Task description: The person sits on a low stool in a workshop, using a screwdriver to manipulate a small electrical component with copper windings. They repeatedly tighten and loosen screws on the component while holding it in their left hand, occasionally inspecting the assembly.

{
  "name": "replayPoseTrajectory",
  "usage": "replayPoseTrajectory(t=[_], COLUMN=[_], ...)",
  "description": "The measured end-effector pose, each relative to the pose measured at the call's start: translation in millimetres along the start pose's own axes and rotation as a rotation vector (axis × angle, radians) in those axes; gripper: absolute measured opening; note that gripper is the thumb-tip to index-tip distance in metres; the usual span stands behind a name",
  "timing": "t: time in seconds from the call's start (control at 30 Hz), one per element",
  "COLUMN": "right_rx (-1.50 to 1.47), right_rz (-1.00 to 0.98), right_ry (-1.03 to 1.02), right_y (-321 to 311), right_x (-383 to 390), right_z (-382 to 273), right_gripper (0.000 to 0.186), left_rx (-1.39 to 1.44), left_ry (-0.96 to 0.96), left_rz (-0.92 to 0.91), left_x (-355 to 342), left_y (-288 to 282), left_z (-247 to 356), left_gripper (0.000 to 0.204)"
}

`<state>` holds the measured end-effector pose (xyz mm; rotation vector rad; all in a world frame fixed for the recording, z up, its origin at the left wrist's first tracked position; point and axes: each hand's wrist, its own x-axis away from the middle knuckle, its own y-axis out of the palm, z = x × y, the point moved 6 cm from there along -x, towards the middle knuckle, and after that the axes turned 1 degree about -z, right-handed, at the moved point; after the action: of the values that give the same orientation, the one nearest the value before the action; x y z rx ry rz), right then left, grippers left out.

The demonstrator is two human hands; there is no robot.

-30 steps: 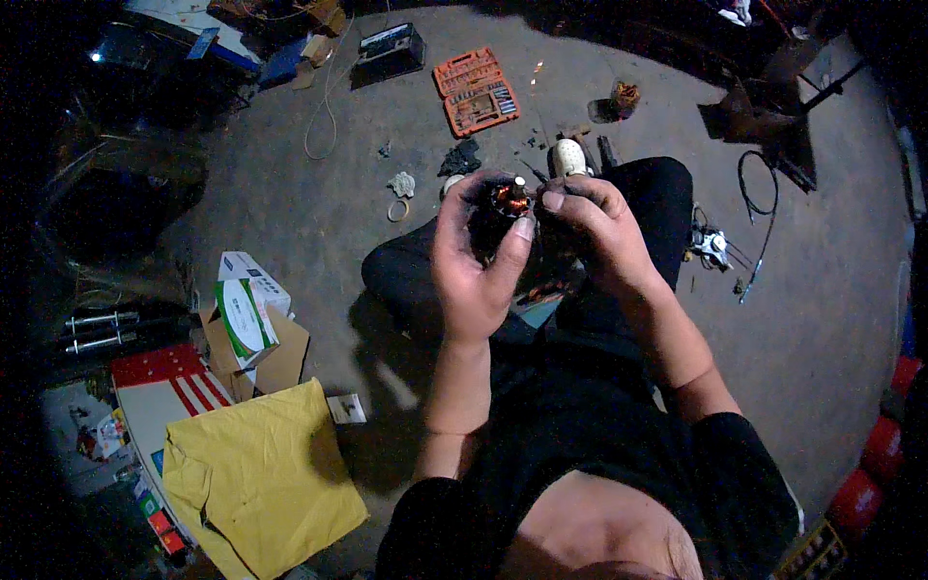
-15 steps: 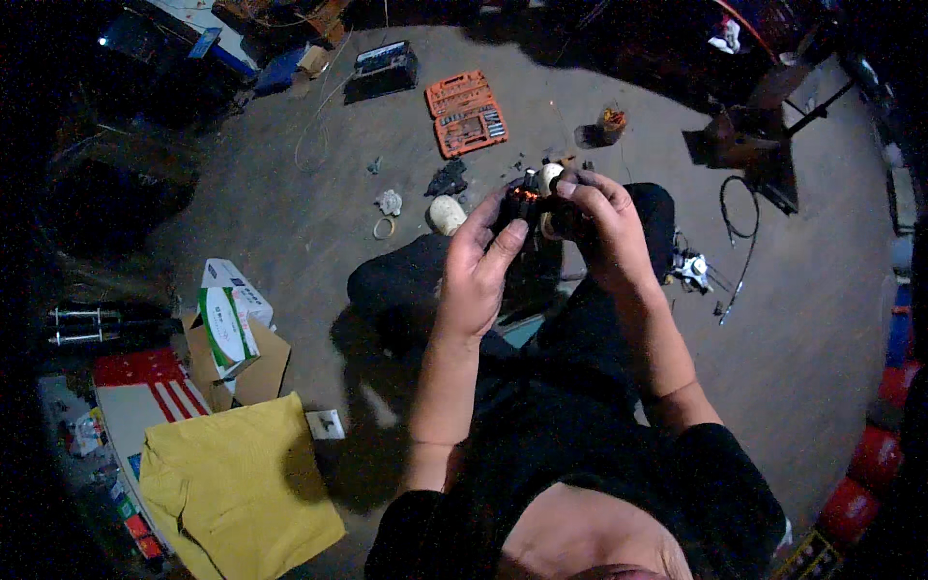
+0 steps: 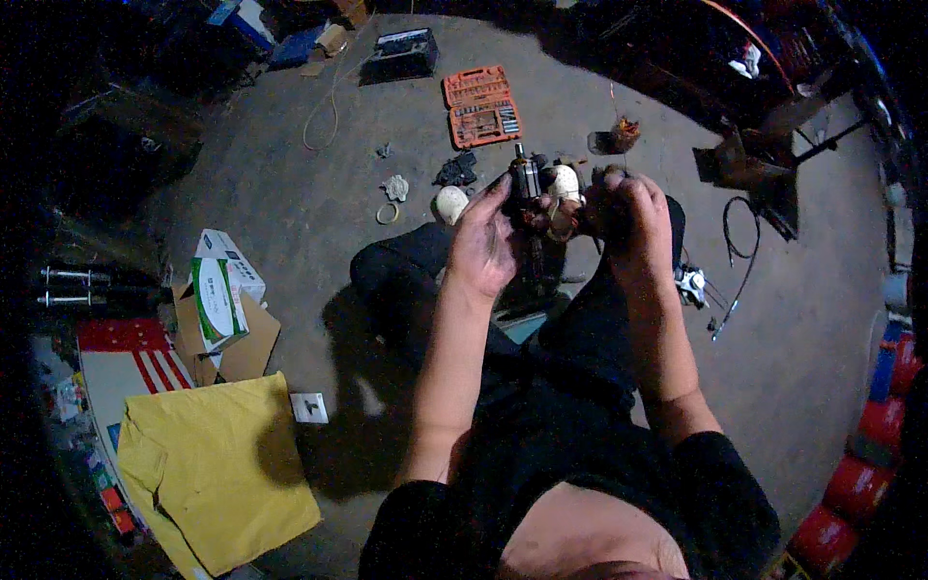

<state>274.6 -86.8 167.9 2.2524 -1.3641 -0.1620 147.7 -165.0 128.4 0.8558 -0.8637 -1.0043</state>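
In front of my knees, my left hand [image 3: 486, 237] is closed around a motor armature [image 3: 525, 180], a dark ribbed cylinder whose bright shaft points up and away. Copper-coloured windings show dimly at its lower end. Just to the right, my right hand [image 3: 633, 208] is curled with blackened fingers; what it grips is dark and I cannot make it out. Between the hands, a pale round-edged part [image 3: 561, 224] shows near the right fingertips. My white shoes [image 3: 451, 205] show beyond the hands, the right one partly covered.
Ahead on the floor lie an orange socket set case [image 3: 483, 108], a black battery [image 3: 400, 54], a black part [image 3: 455, 169], a grey metal part [image 3: 394, 188] and a ring [image 3: 388, 213]. A cable [image 3: 739, 275] lies right; a yellow cloth [image 3: 227, 464] and cardboard box [image 3: 246, 348] are left.
The armature has turned more upright, so its shaft and ribbed core show and the glowing copper is darker. My right hand has shifted right, away from the armature, and curled.
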Motion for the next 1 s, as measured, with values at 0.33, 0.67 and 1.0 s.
replayPoseTrajectory(t=[0.33,0.67,1.0], right_rx=[-0.308,-0.083,-0.341], right_rz=[0.145,-0.029,0.218], right_ry=[-0.002,-0.045,-0.148], right_y=[12,18,-33], right_x=[-21,-2,8], right_z=[-39,-41,-62], right_gripper=[0.017,0.021,0.019], left_rx=[-0.275,-0.733,0.046], left_ry=[0.079,0.198,-0.058], left_rz=[0.047,0.062,-0.164], left_x=[4,-3,-13], left_y=[-15,-31,-64], left_z=[-3,10,16], left_gripper=[0.031,0.041,0.042])
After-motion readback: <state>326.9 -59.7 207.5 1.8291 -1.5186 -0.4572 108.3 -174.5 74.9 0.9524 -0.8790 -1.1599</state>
